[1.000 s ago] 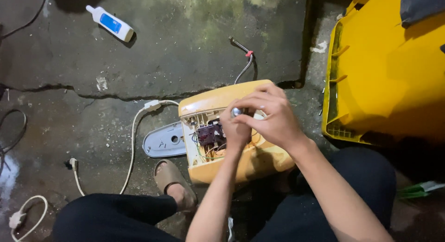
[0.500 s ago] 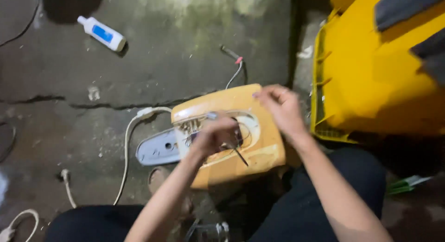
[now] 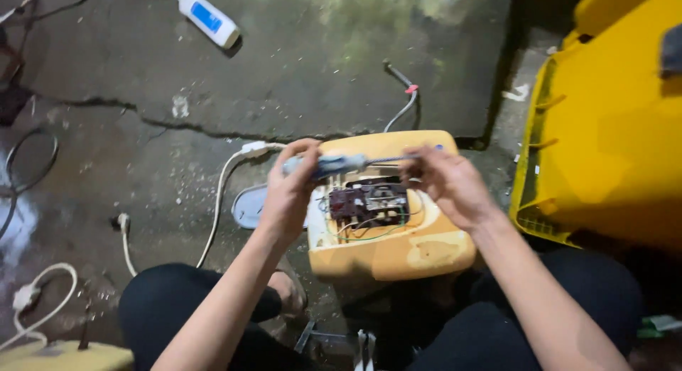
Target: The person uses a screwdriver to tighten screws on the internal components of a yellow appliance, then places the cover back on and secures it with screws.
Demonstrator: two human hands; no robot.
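A yellowed plastic appliance casing (image 3: 405, 254) lies open on the floor between my knees, with a dark circuit board (image 3: 368, 203) and thin wires showing inside. My left hand (image 3: 290, 193) grips the blue-grey handle of a screwdriver (image 3: 334, 164), held level above the casing. My right hand (image 3: 444, 183) pinches the screwdriver's metal shaft near its tip, over the casing's far right edge. A white power cord (image 3: 222, 193) runs from the casing's left side across the floor.
A big yellow plastic bin (image 3: 611, 122) stands close on the right. A white bottle with a blue label (image 3: 206, 17) lies far left. A grey oval cover (image 3: 250, 208) lies left of the casing. Cables lie at left. The concrete floor is cracked.
My left hand has lifted a screwdriver from the casing and holds it level. My right hand has come over to grip its shaft. The view has shifted slightly.
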